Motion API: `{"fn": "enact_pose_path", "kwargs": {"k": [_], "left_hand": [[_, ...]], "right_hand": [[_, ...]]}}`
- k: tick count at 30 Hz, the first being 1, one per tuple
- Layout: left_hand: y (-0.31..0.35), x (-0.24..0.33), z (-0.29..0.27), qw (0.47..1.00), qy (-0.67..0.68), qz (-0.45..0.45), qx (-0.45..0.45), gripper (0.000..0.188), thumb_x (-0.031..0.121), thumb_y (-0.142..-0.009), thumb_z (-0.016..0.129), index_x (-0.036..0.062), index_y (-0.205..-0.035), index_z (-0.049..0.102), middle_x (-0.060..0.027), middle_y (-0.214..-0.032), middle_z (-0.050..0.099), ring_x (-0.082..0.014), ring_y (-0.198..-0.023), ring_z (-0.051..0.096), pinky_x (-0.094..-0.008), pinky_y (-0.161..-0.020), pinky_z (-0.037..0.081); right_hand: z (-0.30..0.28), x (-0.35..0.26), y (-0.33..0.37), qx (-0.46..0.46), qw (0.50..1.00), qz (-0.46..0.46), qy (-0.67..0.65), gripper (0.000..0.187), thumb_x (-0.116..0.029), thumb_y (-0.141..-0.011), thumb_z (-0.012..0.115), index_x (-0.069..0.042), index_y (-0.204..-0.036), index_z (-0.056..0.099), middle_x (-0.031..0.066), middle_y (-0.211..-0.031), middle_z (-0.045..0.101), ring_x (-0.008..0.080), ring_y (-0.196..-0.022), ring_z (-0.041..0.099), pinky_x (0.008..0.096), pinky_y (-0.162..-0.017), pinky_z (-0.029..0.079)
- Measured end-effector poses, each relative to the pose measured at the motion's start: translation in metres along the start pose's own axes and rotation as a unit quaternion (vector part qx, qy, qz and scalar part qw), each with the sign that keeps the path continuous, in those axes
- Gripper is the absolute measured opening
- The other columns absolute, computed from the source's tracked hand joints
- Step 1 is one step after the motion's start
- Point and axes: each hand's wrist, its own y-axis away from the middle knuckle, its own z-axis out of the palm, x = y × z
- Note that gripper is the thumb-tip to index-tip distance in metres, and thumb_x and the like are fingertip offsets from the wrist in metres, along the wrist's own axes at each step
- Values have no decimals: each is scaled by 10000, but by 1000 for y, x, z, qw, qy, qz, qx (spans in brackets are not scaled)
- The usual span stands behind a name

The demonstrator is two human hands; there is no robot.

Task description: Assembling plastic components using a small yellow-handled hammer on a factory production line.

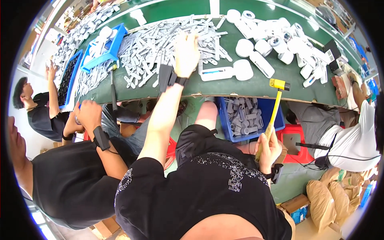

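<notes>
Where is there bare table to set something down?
One strip of table lies in front of the grey heap, right of the dark-handled tool; another lies in front of the white heap, left of the brick. It is crowded around the left hand and at right rear.

The green desk (220, 89) carries a spread heap of grey strips (144, 52), white round-headed devices (262, 66) right of it, and a blue tray (96, 64) left.
</notes>
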Motion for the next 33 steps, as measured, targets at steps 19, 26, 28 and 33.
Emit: {"fn": "enact_pose_path", "kwargs": {"k": [19, 26, 28, 33], "left_hand": [[58, 57, -2, 986, 135, -29, -91, 164, 182, -805, 701, 169, -960, 753, -50, -679, 512, -211, -608, 501, -345, -569, 416], [59, 60, -6, 992, 75, 60, -77, 197, 164, -819, 694, 175, -1009, 747, -67, -681, 496, -197, -612, 495, -328, -566, 412], [60, 60, -7, 991, 71, 53, -97, 206, 186, -819, 698, 181, -1019, 747, -71, -722, 480, -205, -647, 488, -338, -587, 415], [62, 60, -8, 994, 47, 39, -86, 173, 231, -789, 716, 220, -956, 760, -62, -734, 475, -214, -641, 510, -336, -545, 429]], "right_hand": [[-4, -4, 13, -47, 999, 8, 17, 498, 2, -944, 529, 4, -1419, 378, 1, -763, 518, 50, -495, 456, 176, -422, 389], [4, -9, 10, -49, 998, 23, 30, 511, 2, -939, 544, 10, -1421, 374, 0, -745, 531, 47, -489, 466, 177, -417, 383], [7, -7, 6, -57, 998, 36, 20, 511, 1, -935, 551, 1, -1419, 386, -3, -743, 534, 43, -490, 464, 174, -419, 379], [18, -14, -21, -129, 983, 42, 127, 477, -10, -907, 593, -38, -1371, 484, -8, -783, 568, 45, -544, 484, 192, -494, 424]]}}
